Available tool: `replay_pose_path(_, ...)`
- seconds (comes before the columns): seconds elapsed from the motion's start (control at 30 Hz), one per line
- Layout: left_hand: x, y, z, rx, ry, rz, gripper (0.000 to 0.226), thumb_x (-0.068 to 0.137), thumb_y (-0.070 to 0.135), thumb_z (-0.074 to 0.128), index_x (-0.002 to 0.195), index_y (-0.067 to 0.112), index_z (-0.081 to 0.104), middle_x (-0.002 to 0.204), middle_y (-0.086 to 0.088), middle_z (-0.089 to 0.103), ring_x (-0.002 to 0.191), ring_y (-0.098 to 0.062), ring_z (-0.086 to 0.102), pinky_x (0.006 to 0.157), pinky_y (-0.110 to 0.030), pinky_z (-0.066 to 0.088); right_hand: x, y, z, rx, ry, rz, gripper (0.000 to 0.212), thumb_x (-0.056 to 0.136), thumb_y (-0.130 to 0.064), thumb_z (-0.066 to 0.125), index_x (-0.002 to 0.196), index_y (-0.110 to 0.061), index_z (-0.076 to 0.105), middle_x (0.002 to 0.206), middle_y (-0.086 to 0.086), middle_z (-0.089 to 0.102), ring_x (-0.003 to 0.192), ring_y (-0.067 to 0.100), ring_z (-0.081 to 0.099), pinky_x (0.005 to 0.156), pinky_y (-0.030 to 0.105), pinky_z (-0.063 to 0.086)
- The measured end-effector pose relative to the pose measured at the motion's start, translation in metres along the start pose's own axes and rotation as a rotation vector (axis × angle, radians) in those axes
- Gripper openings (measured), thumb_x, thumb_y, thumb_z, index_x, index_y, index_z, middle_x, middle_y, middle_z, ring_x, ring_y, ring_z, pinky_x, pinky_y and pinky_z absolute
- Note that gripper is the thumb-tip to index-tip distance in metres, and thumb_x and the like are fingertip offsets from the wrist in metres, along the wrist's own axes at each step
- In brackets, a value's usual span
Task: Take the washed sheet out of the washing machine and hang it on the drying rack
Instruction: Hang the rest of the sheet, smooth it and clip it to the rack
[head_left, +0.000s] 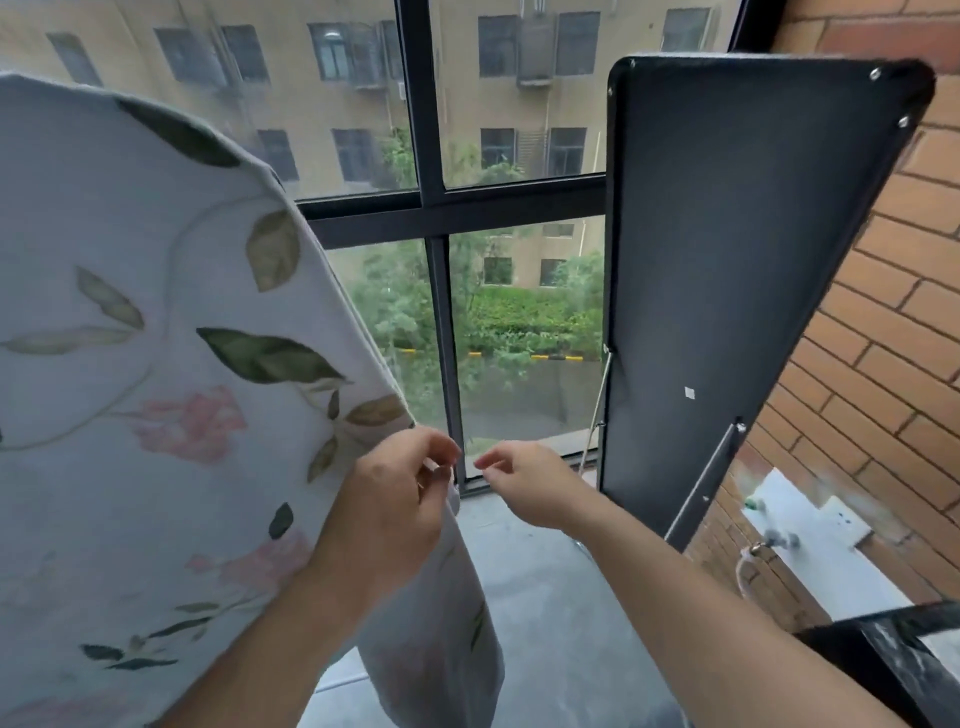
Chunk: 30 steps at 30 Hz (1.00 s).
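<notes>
— Sheet (156, 338) first: where do we place it?
— We see it filling the left side of the view, white with green leaves and pink flowers, hanging in front of the window (519, 312). Its top runs out of view at the upper left, so we cannot tell what it hangs from.
— And its long axis?
— We read it as running top to bottom. The free right edge slants from the upper left down to the centre, then drops almost straight toward the floor (545, 623), with a lower fold hanging below the wrist.
— Now the left hand (384, 509).
— Its fingers (441, 452) are curled, and thumb and forefinger pinch that right edge just where the slant ends. The back of the hand faces us, in front of the cloth.
— The right hand (524, 488)?
— We find it just beside the left, a small gap between the 2, touching nothing that we can see. Its fingers (491, 460) are loosely curled, thumb tip and forefinger tip near each other, and we make out nothing held between them.
— What stands around us?
— 1 black panel (727, 260) stands tilted at the right, beside a brick wall (893, 312), and a blurred tap (779, 540) sits low on that wall.
</notes>
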<state>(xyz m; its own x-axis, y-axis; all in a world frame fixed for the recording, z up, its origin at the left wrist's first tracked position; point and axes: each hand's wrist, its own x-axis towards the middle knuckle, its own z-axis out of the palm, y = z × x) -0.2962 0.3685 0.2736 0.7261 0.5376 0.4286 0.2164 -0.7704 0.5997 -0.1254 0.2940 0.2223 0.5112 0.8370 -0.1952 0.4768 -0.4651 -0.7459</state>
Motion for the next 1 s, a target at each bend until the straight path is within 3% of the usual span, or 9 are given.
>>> replay_pose_path(0.07, 0.01, -0.005, 0.013, 0.047, -0.014, 0.032, 0.032, 0.08, -0.007, 0.064, 0.094, 0.022, 0.067, 0.089, 0.014, 0.063, 0.083, -0.004, 0.06, 0.075, -0.021, 0.05, 0.033, 0.005, 0.007, 0.035, -0.08, 0.037, 0.028, 0.093, -0.017, 0.044, 0.104, -0.023, 0.069, 0.078, -0.006, 0.062, 0.061, 0.011, 0.055, 0.051, 0.023, 0.043)
replay_pose_path(0.13, 0.016, -0.01, 0.022, 0.097, -0.032, 0.033, 0.034, 0.08, -0.009, 0.064, 0.096, 0.021, 0.067, 0.094, 0.014, 0.062, 0.087, -0.002, 0.058, 0.077, -0.014, 0.046, 0.063, 0.006, 0.015, 0.06, -0.147, 0.047, 0.021, 0.087, -0.018, 0.046, 0.086, -0.024, 0.066, 0.077, -0.005, 0.058, 0.066, 0.013, 0.053, 0.055, 0.023, 0.041)
replay_pose_path(0.2, 0.025, -0.017, 0.037, 0.148, -0.029, 0.005, 0.036, 0.079, -0.01, 0.061, 0.097, 0.021, 0.065, 0.096, 0.012, 0.061, 0.087, -0.006, 0.059, 0.076, -0.019, 0.047, 0.096, 0.01, 0.024, 0.133, -0.266, 0.078, 0.014, 0.08, -0.022, 0.047, 0.078, -0.018, 0.059, 0.079, 0.003, 0.056, 0.07, 0.02, 0.052, 0.062, 0.027, 0.04)
replay_pose_path(0.37, 0.05, -0.029, 0.068, 0.253, 0.09, -0.128, 0.034, 0.076, -0.004, 0.055, 0.096, 0.022, 0.061, 0.096, 0.009, 0.059, 0.083, -0.012, 0.061, 0.068, -0.033, 0.051, 0.182, 0.02, 0.045, 0.211, -0.762, 0.253, 0.038, 0.091, -0.039, 0.051, 0.113, -0.011, 0.066, 0.114, 0.015, 0.068, 0.077, 0.027, 0.067, 0.067, 0.031, 0.055)
replay_pose_path(0.53, 0.077, -0.032, 0.106, 0.4, 0.275, -0.405, 0.02, 0.08, 0.005, 0.052, 0.089, 0.019, 0.063, 0.091, 0.009, 0.059, 0.075, -0.011, 0.062, 0.068, -0.028, 0.049, 0.23, 0.032, 0.044, 0.384, -1.167, 0.434, 0.034, 0.089, -0.038, 0.063, 0.109, -0.01, 0.059, 0.097, 0.013, 0.067, 0.083, 0.03, 0.066, 0.087, 0.038, 0.055)
replay_pose_path(0.7, 0.096, -0.023, 0.131, 0.445, 0.386, -0.713, 0.014, 0.088, 0.018, 0.05, 0.091, 0.029, 0.058, 0.094, 0.017, 0.055, 0.086, -0.008, 0.057, 0.078, -0.026, 0.045, 0.259, 0.034, 0.024, 0.462, -1.164, 0.616, 0.016, 0.087, -0.02, 0.068, 0.09, -0.008, 0.058, 0.064, 0.005, 0.058, 0.071, 0.024, 0.062, 0.079, 0.036, 0.054)
replay_pose_path(0.8, 0.098, -0.017, 0.141, 0.487, 0.42, -0.797, 0.005, 0.09, 0.026, 0.061, 0.093, 0.03, 0.059, 0.093, 0.016, 0.057, 0.086, -0.01, 0.058, 0.076, -0.031, 0.05, 0.269, 0.036, 0.006, 0.57, -1.175, 0.634, 0.014, 0.084, -0.015, 0.069, 0.088, -0.006, 0.06, 0.063, 0.005, 0.054, 0.067, 0.023, 0.056, 0.07, 0.033, 0.053)
replay_pose_path(0.9, 0.103, -0.008, 0.148, 0.538, 0.415, -0.814, 0.026, 0.077, 0.034, 0.074, 0.099, 0.03, 0.059, 0.097, 0.015, 0.059, 0.089, -0.011, 0.059, 0.077, -0.035, 0.053, 0.274, 0.035, -0.018, 0.684, -1.29, 0.539, 0.023, 0.079, -0.021, 0.075, 0.094, -0.007, 0.064, 0.079, 0.006, 0.05, 0.066, 0.022, 0.057, 0.066, 0.031, 0.053)
replay_pose_path(1.0, 0.109, 0.005, 0.151, 0.587, 0.43, -0.825, 0.054, 0.068, 0.06, 0.069, 0.112, 0.032, 0.053, 0.107, 0.015, 0.056, 0.1, -0.011, 0.058, 0.085, -0.033, 0.049, 0.27, 0.019, -0.04, 0.724, -1.425, 0.29, 0.034, 0.077, -0.024, 0.079, 0.101, -0.012, 0.058, 0.082, 0.005, 0.046, 0.069, 0.02, 0.053, 0.067, 0.031, 0.045)
